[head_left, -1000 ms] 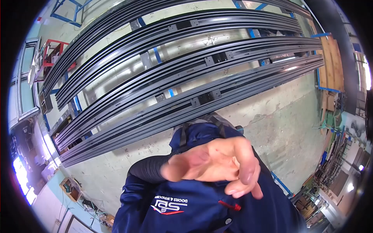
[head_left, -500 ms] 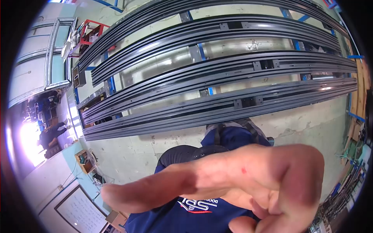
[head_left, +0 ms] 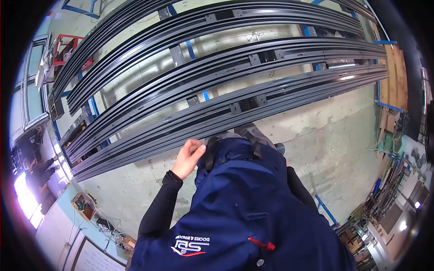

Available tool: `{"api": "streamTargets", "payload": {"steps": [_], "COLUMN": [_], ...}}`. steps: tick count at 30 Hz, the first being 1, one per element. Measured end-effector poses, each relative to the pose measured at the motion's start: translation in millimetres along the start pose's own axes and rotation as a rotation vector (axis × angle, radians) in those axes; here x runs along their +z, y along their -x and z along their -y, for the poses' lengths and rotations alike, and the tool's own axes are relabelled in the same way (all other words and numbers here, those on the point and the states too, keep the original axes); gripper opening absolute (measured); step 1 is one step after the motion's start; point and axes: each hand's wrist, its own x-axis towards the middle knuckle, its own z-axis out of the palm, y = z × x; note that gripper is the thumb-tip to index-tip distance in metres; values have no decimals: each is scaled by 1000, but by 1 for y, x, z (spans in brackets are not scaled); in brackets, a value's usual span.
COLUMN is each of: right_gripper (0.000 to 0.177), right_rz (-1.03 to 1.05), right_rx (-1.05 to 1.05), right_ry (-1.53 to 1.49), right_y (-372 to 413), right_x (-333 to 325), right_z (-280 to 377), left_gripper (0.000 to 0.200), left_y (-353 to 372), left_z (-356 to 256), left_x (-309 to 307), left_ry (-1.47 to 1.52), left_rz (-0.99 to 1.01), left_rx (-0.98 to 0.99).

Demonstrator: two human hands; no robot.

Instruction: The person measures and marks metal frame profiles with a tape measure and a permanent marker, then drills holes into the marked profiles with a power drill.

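Observation:
My left hand (head_left: 188,158), in a black cuff, hangs beside the front of my blue jacket (head_left: 253,203). Its fingers are loosely curled with the thumb apart, and nothing shows in them. Nearest to it is the closest dark metal profile (head_left: 181,131), just beyond the fingertips; no contact is visible. Of my right hand (head_left: 288,165) only a sliver of skin shows past the jacket's right edge, above the black sleeve; its fingers are hidden. More long dark profiles (head_left: 217,74) lie in rows farther ahead, across blue supports.
Wooden boards (head_left: 393,77) stand at the right end of the profiles. A red frame (head_left: 68,49) is at the far left. A person (head_left: 40,174) in dark clothes is at the left edge. A small wooden box (head_left: 83,205) and a whiteboard (head_left: 97,257) are lower left.
The large hand close to the lens is gone from there. My left hand now shows low by the jacket. The view has shifted, with the profiles farther left and more of my jacket showing.

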Motion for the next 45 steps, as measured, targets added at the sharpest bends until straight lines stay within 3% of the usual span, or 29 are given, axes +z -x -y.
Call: {"api": "streamTargets", "payload": {"steps": [4, 6, 7, 9, 11, 12, 13, 14, 15, 16, 18, 19, 21, 23, 27, 29, 30, 32, 35, 37, 38, 41, 45], "right_gripper": [53, 53, 53, 47, 26, 30, 34, 21, 26, 38, 45, 45, 50, 55, 65, 71, 82, 77, 62, 59, 55, 50, 59], "right_rz": [16, -206, -338, -602, -704, -747, -827, -706, -632, -546, -431, -386, -237, -46, 367, 519, 605, 588, 554, 587, 670, 630, 634], "right_rx": [67, 30, 122, 185, 120, 83, -370, -396, -539, -644, -794, -863, -960, -1021, -992, -993, -1195, -1280, -1295, -1441, -1242, -1200, -1181], "right_ry": [-108, -323, -293, -458, -798, -969, -659, -722, -790, -814, -521, -399, -229, -56, 290, 430, 451, 622, 589, 645, 599, 581, 604], "right_y": [0, 1, 59, 100, 172, 205, 229, 235, 237, 250, 250, 252, 249, 238, 202, 181, 166, 165, 180, 176, 173, 183, 177], "right_x": [19, 24, -24, -71, -135, -164, -191, -212, -230, -249, -282, -294, -319, -339, -367, -368, -366, -364, -346, -337, -336, -328, -326], "right_z": [-50, -83, -38, -34, 10, 30, 35, 30, 36, 63, 83, 101, 137, 172, 235, 269, 293, 313, 325, 325, 317, 316, 317], "left_gripper": [48, 53, 49, 41, 42, 44, 49, 54, 61, 68, 75, 80, 91, 87, 75, 68, 66, 62, 58, 58, 58, 61, 64], "left_y": [16, 14, 7, -3, -4, -4, 0, 6, 5, 7, 13, 14, 13, 1, -41, -60, -67, -74, -76, -72, -71, -69, -72], "left_z": [37, 37, 31, 2, -49, -70, -97, -123, -138, -159, -198, -206, -233, -250, -240, -229, -225, -217, -205, -199, -193, -184, -181], "left_x": [0, 3, 4, 9, 30, 43, 57, 70, 87, 102, 134, 151, 169, 178, 191, 198, 199, 201, 204, 201, 202, 197, 189], "left_ry": [-132, -160, -197, -266, -327, -380, -384, -393, -362, -363, -248, -166, -250, -235, -308, -249, -221, -158, -62, -9, 14, 44, 21], "left_rz": [37, 43, 16, -40, -90, -72, 6, 101, 167, 281, 463, 402, 172, -21, -13, -201, -245, -330, -481, -516, -507, -449, -434], "left_rx": [-167, -160, -108, -6, 277, 414, 487, 592, 873, 1011, 1229, 1409, 1568, 1545, 1354, 1414, 1424, 1449, 1419, 1406, 1395, 1360, 1335]}}
